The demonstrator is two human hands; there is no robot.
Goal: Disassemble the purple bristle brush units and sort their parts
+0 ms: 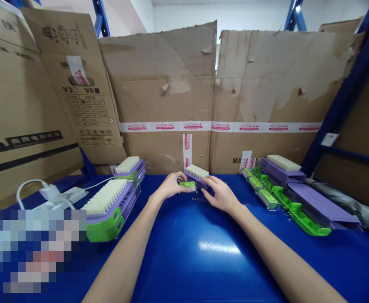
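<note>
My left hand (171, 186) pinches a small clear plastic piece with a green top (188, 184), held low over the blue tabletop. Directly behind that piece stands a purple brush block with cream bristles (197, 171). My right hand (221, 194) has its fingers curled at the right end of this brush block, with the thumb lower on the near side; their exact contact is partly hidden. A thin coil spring (198, 199) lies on the table just in front, between the two hands.
Two purple-and-green brush blocks (105, 200) stand at left, near a white power strip (67, 195) with cables. To the right are a purple housing (318, 202), a green bracket (307, 221) and clear-green pieces (266, 198). Cardboard panels (168, 97) wall the back.
</note>
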